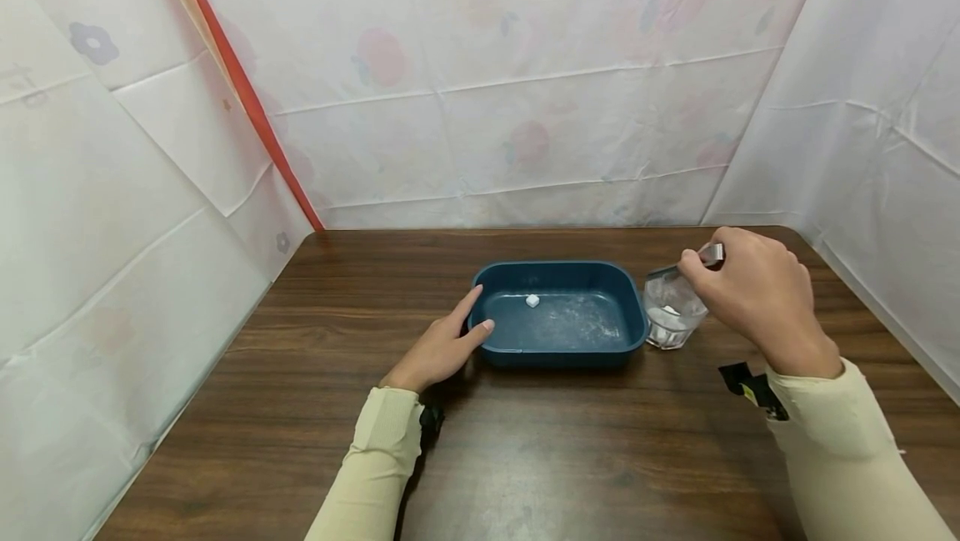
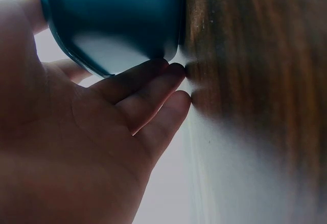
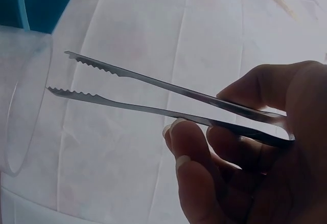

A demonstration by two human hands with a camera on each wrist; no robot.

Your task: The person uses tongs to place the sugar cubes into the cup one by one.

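Note:
My left hand (image 1: pixel 437 349) rests against the left end of a dark blue rectangular tray (image 1: pixel 562 359). Thumb and index finger lie at its rim; in the left wrist view, the other fingers (image 2: pixel 148 93) extend along its outer wall, near the tabletop. A small white cube (image 1: pixel 532 301) sits inside the tray. With my right hand (image 1: pixel 757 291) I hold metal tongs (image 3: pixel 168 88), their toothed tips apart and nothing between them, near the mouth of a clear glass (image 1: pixel 686 299). White pieces (image 1: pixel 666 323) lie in the bottom of the glass, which stands beside the tray's right end.
Everything stands on a dark wood-grain table (image 1: pixel 315 408). Pale patterned sheets (image 1: pixel 480 107) hang behind it and along both sides, with a red strip (image 1: pixel 247 99) at the back left. Whitish powdery marks show on the tray's floor.

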